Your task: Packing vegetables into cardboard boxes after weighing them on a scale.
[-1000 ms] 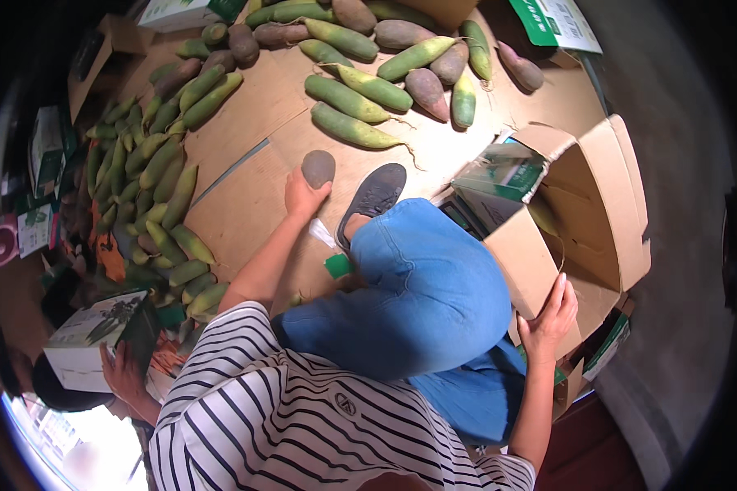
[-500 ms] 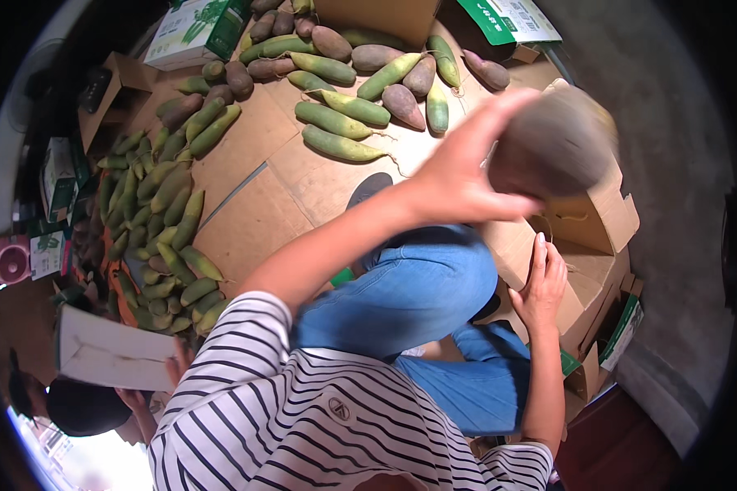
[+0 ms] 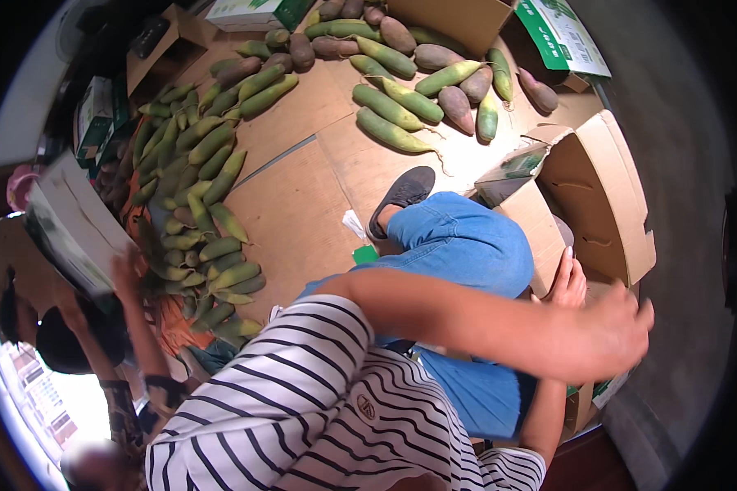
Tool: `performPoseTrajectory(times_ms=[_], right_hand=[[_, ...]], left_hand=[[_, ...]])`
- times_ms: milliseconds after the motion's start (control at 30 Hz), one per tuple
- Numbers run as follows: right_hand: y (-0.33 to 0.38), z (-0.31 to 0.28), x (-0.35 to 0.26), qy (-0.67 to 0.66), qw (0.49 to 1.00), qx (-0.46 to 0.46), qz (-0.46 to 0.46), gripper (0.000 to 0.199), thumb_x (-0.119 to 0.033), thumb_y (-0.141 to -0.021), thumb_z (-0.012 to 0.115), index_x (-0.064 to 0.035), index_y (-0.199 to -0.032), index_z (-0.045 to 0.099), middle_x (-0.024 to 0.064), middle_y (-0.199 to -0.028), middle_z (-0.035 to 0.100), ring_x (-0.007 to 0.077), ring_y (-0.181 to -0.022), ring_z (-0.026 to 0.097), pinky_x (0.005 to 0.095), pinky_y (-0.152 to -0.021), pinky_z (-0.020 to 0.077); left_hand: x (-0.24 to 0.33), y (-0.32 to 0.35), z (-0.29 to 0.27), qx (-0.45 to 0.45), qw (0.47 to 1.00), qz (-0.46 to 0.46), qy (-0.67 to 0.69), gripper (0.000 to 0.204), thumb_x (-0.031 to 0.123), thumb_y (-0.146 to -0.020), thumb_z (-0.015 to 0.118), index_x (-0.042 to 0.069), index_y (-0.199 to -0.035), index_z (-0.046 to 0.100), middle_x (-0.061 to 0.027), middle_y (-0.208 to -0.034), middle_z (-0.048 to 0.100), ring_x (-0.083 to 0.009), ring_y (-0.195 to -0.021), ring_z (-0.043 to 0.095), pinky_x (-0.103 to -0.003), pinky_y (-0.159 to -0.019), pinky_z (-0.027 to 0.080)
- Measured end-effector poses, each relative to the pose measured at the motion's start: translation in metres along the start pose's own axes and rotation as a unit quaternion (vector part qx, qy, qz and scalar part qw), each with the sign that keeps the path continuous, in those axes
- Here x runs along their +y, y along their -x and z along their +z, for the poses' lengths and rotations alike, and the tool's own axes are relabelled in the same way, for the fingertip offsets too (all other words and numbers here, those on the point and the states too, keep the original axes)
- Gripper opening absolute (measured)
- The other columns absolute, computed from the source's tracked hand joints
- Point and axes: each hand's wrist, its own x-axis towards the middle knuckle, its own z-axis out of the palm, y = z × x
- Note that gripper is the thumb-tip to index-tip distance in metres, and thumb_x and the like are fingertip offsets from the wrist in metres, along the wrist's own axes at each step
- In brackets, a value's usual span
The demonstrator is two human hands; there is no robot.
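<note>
My left arm crosses over my blue-jeaned knee point(image 3: 467, 245) to the far right. My left hand point(image 3: 618, 331) is blurred, seen from the back, low beside the open cardboard box point(image 3: 606, 204). Whether it holds anything is hidden. My right hand point(image 3: 567, 285) lies flat against the box's near wall with its fingers stretched out and nothing in them. Long green vegetables point(image 3: 389, 131) and purplish-brown ones point(image 3: 458, 108) lie on the cardboard floor ahead of my grey shoe point(image 3: 401, 195).
A long heap of green vegetables point(image 3: 201, 176) runs down the left side. Another person at lower left lifts a flat carton point(image 3: 65, 229) with one hand point(image 3: 127, 270). More boxes point(image 3: 254, 12) stand at the far edge. A small green tag point(image 3: 365, 254) lies by my knee.
My left hand picked a brown vegetable off the floor, swung it right over my knee, and now sits low by the box with the vegetable out of sight. The other person raised a carton.
</note>
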Motion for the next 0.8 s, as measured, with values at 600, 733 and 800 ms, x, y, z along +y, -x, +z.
performPoseTrajectory(times_ms=[600, 733, 800], right_hand=[[-0.001, 0.058, 0.047, 0.259, 0.965, 0.04, 0.005, 0.106, -0.026, -0.061, 0.079, -0.0102, -0.147, 0.019, 0.0108, -0.143, 0.034, 0.0281, -0.123, 0.042, 0.0363, -0.102, 0.0352], [0.01, 0.073, 0.064, 0.372, 0.922, 0.107, -0.036, 0.107, -0.025, -0.06, 0.079, -0.0104, -0.147, 0.019, 0.0098, -0.145, 0.032, 0.0267, -0.125, 0.041, 0.0355, -0.103, 0.0346], [0.012, 0.077, 0.065, 0.427, 0.893, 0.133, -0.048, 0.107, -0.025, -0.059, 0.079, -0.0104, -0.147, 0.019, 0.0093, -0.146, 0.032, 0.0261, -0.126, 0.041, 0.0351, -0.103, 0.0343]], left_hand=[[-0.011, 0.019, 0.095, -0.235, 0.916, -0.193, -0.26, 0.022, 0.013, -0.084, 0.058, 0.004, -0.102, 0.067, -0.0183, -0.109, 0.062, -0.0323, -0.096, 0.059, -0.051, -0.088, 0.043], [-0.018, 0.02, 0.089, -0.233, 0.915, -0.21, -0.254, 0.023, 0.013, -0.084, 0.058, 0.003, -0.104, 0.066, -0.0185, -0.11, 0.061, -0.033, -0.098, 0.057, -0.052, -0.09, 0.041], [-0.027, 0.015, 0.061, -0.235, 0.916, -0.212, -0.245, 0.024, 0.013, -0.084, 0.058, 0.003, -0.105, 0.065, -0.0186, -0.111, 0.06, -0.0333, -0.099, 0.057, -0.052, -0.091, 0.04]])
